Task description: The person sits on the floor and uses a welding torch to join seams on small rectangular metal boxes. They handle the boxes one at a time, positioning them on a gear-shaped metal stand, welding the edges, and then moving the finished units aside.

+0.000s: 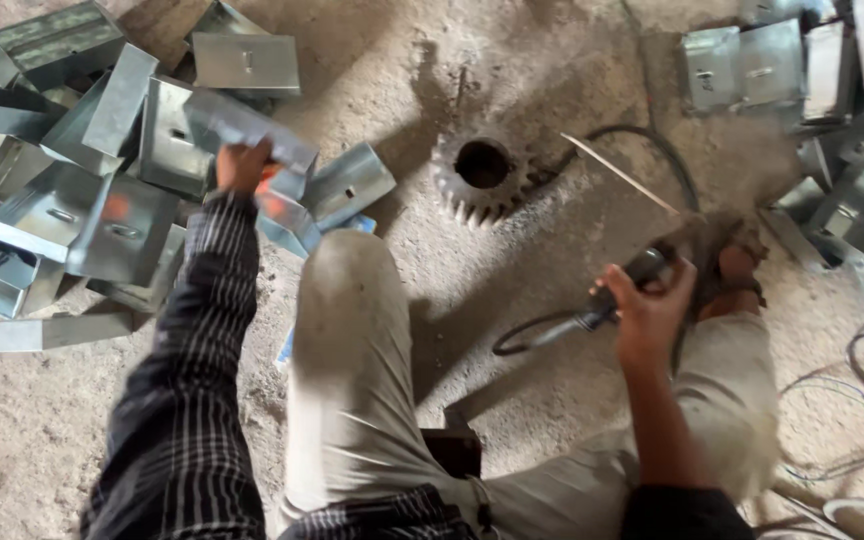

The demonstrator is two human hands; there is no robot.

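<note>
A folded sheet-metal bracket (252, 130) is gripped at its lower edge by the left hand (242, 165), fingers closed around it, above a heap of similar brackets (72, 200) spreading to the left of that hand. The right hand (647, 305) is wrapped around the dark handle of a welding holder (632, 275), its rod (617, 172) slanting up and away. Between the hands, a toothed gear (480, 180) lies on the dusty floor (512, 330). More brackets (832, 120) lie beyond the right hand.
</note>
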